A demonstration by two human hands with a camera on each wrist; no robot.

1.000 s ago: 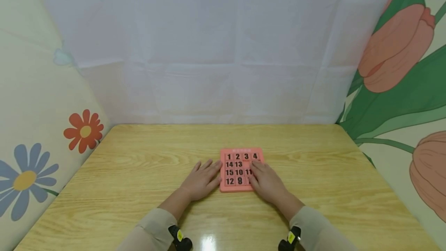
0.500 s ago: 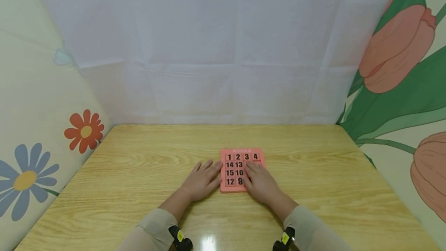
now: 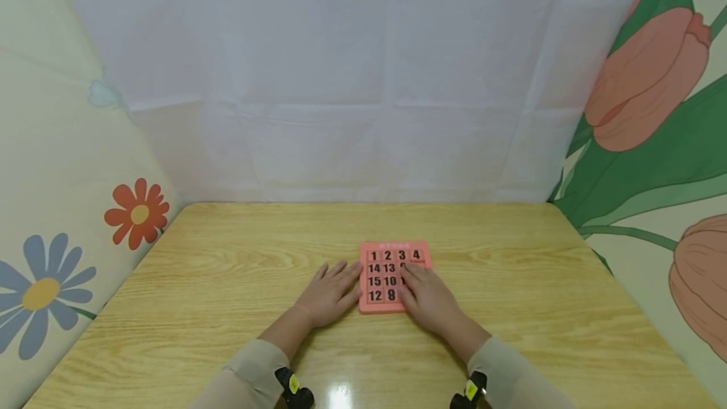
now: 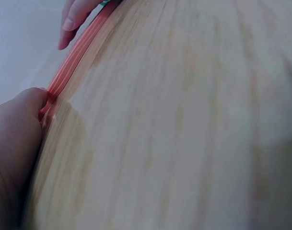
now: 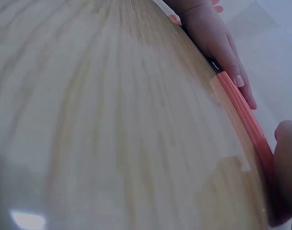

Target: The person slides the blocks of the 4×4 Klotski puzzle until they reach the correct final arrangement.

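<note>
Head view: a pink number puzzle [image 3: 387, 275] lies flat on a wood-grain table [image 3: 199, 289], slightly right of centre, nearer the hands than the white backdrop [image 3: 341, 81]. The left hand [image 3: 326, 297] rests along the puzzle's left edge, its fingers extended and unclenched, with fingertips and thumb touching the rim rather than closing round it. The right hand [image 3: 430, 298] lies over the right side of the puzzle, fingers extended and without a grasp, fingertips at the third column of tiles; most of the two right columns below the top row is hidden beneath it. Numerals 1 to 4 remain legible across the far row. Beyond the puzzle's far edge, a broad band of wood separates it from the backdrop; wider stretches of tabletop lie left and right of the hands, reaching towards the floral panels at left [image 3: 51, 156] and right [image 3: 642, 201]. Left wrist view: the thumb meets the puzzle's side at its near end. Right wrist view: the puzzle's ribbed side wall stands between the two hands, with wood running up to its base.
</note>
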